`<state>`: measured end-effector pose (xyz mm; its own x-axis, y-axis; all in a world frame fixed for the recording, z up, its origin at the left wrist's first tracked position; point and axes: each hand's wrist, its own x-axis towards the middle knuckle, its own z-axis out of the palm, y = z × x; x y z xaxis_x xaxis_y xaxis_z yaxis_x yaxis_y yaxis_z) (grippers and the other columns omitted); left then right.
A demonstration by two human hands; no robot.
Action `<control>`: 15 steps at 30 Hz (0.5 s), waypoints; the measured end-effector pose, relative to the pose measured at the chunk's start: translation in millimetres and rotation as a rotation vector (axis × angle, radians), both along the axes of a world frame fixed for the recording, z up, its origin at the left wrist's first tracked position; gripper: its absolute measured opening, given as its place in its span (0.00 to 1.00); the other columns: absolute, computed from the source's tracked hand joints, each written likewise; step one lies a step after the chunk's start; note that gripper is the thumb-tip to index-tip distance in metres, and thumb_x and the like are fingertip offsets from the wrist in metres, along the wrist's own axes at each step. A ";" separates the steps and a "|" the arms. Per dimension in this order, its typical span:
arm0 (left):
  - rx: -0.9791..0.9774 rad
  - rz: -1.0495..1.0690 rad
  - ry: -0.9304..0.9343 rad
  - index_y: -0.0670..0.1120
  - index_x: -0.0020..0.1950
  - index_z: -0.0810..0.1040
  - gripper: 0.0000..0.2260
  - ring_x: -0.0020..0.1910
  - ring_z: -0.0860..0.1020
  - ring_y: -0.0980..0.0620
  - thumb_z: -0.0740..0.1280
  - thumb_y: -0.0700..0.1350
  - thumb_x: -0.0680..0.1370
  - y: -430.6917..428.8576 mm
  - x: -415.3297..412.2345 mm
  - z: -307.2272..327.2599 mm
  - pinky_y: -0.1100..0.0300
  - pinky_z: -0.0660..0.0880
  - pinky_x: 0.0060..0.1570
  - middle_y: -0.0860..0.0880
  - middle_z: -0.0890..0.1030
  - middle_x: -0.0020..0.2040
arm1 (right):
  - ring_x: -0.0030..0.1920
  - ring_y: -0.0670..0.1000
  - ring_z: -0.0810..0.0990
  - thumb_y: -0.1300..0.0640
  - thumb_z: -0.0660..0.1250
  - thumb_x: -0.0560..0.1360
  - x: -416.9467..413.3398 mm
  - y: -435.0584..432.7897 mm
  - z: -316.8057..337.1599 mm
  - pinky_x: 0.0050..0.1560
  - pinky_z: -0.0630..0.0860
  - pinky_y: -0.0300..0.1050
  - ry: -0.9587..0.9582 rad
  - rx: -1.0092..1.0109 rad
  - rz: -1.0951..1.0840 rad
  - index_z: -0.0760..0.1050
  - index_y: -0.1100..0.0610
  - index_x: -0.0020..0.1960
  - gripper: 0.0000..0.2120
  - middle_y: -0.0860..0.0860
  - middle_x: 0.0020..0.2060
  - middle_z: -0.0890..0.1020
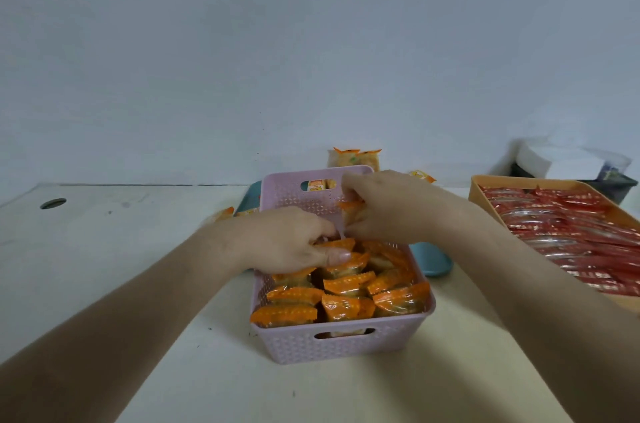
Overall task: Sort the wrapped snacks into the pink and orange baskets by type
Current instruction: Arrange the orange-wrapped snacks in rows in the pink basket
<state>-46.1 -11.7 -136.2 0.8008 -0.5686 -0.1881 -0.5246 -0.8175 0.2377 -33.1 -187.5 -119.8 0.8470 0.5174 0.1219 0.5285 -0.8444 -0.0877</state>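
Observation:
A pink basket [341,346] stands in the middle of the table, packed with several orange-wrapped snacks [346,287] standing on edge. My left hand [291,239] reaches into its left side and grips one orange-wrapped snack [337,245] between thumb and fingers. My right hand [388,204] is over the basket's back half, fingers curled round another orange-wrapped snack [353,213]. To the right, an orange basket [479,188] holds several red-wrapped snacks [568,232] laid in rows.
Loose orange-wrapped snacks lie behind the pink basket [355,157], at its right [420,175] and at its left [223,213]. A teal tray [433,258] lies under the pink basket. A dark bin with white paper [561,162] stands at the back right. A round hole [52,203] is in the table's left.

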 end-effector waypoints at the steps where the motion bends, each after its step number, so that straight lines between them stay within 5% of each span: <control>1: -0.006 0.002 -0.006 0.53 0.57 0.77 0.18 0.45 0.78 0.57 0.58 0.63 0.78 -0.5 0.9 -4.3 0.59 0.75 0.48 0.54 0.80 0.46 | 0.44 0.48 0.74 0.47 0.63 0.75 -3.0 -2.2 -1.5 0.40 0.73 0.43 0.036 -0.017 -0.013 0.69 0.49 0.53 0.09 0.47 0.46 0.77; 3: -0.030 0.011 -0.039 0.56 0.50 0.74 0.12 0.39 0.75 0.59 0.59 0.63 0.78 -0.9 1.7 -9.5 0.65 0.70 0.38 0.58 0.77 0.40 | 0.54 0.53 0.76 0.43 0.59 0.78 -10.1 -7.1 -1.5 0.53 0.75 0.51 0.142 -0.074 -0.034 0.67 0.46 0.65 0.17 0.50 0.57 0.78; 6: -0.033 0.009 -0.061 0.56 0.42 0.72 0.14 0.36 0.75 0.59 0.58 0.64 0.77 -0.6 1.8 -12.1 0.62 0.68 0.35 0.56 0.76 0.35 | 0.60 0.52 0.74 0.39 0.60 0.77 -19.4 -12.8 5.1 0.60 0.73 0.49 0.312 -0.120 -0.018 0.66 0.43 0.68 0.22 0.48 0.62 0.76; 11: 0.003 0.053 0.102 0.54 0.52 0.77 0.27 0.45 0.79 0.57 0.53 0.72 0.70 0.3 1.5 -7.5 0.57 0.77 0.49 0.54 0.82 0.45 | 0.53 0.48 0.72 0.46 0.69 0.73 -15.8 -10.2 13.9 0.52 0.73 0.44 0.326 -0.269 0.008 0.64 0.43 0.68 0.26 0.45 0.62 0.73; 15: 0.015 0.074 0.225 0.56 0.58 0.75 0.24 0.53 0.79 0.57 0.60 0.70 0.71 0.1 2.2 -0.2 0.57 0.76 0.58 0.56 0.81 0.55 | 0.53 0.50 0.72 0.53 0.72 0.72 -6.1 -1.0 21.5 0.51 0.73 0.45 0.404 -0.378 0.029 0.58 0.41 0.72 0.34 0.48 0.64 0.73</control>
